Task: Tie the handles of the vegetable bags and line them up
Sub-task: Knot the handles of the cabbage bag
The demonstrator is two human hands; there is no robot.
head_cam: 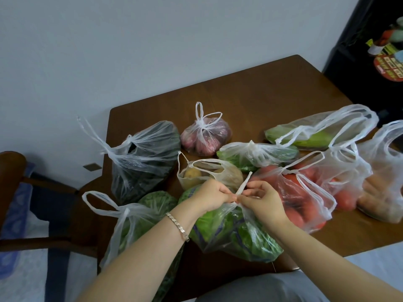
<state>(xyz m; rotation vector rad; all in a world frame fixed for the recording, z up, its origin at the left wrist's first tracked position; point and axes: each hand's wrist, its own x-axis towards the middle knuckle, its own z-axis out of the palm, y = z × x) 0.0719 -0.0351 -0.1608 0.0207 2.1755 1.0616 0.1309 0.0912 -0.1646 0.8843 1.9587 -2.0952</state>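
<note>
While the bag of leafy greens [231, 234] lies on the wooden table [272, 92] at its near edge, both hands pinch its twisted handles [244, 185] just above it. Left hand [212, 194] and right hand [260, 196] meet fingertip to fingertip, each clenched on the plastic, with the bag hanging directly beneath the grip, beside the tomato bag [301, 192].
</note>
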